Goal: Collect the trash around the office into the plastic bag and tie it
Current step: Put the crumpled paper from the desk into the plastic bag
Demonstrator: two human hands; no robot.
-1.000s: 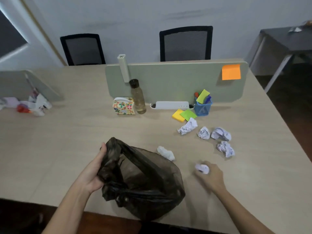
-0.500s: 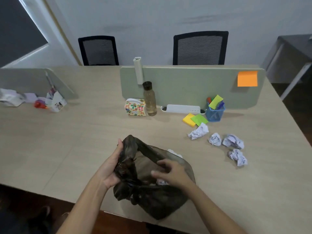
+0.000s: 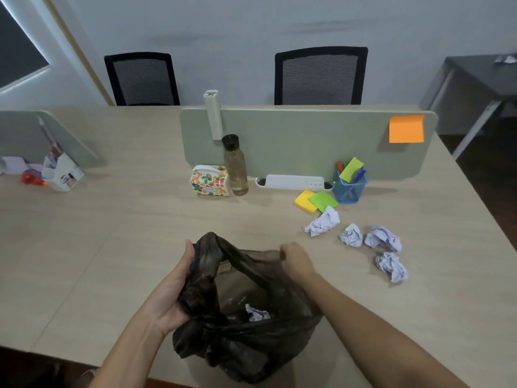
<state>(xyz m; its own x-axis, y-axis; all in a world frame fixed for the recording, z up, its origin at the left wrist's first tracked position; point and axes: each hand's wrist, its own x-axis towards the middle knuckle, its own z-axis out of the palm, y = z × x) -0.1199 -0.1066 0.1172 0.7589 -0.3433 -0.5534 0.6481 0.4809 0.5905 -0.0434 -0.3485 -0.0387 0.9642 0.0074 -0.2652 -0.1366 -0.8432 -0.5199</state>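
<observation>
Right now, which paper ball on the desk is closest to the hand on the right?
The elongated paper ball just below the green sticky notes. It lies nearest the right hand; the other three sit farther right.

Both hands hold black plastic bag [image 3: 251, 331] open on bench [image 3: 112, 247]: left hand [image 3: 173, 292] grips bunched rim, right hand [image 3: 296, 257] pinches far rim. One crumpled paper ball [image 3: 256, 315] inside; four crumpled papers [image 3: 352, 235] lie right.

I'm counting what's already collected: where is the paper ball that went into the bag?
In the head view, low and centre: one crumpled paper ball lies inside the dark plastic bag, between the left hand and right hand holding its mouth open.
</observation>
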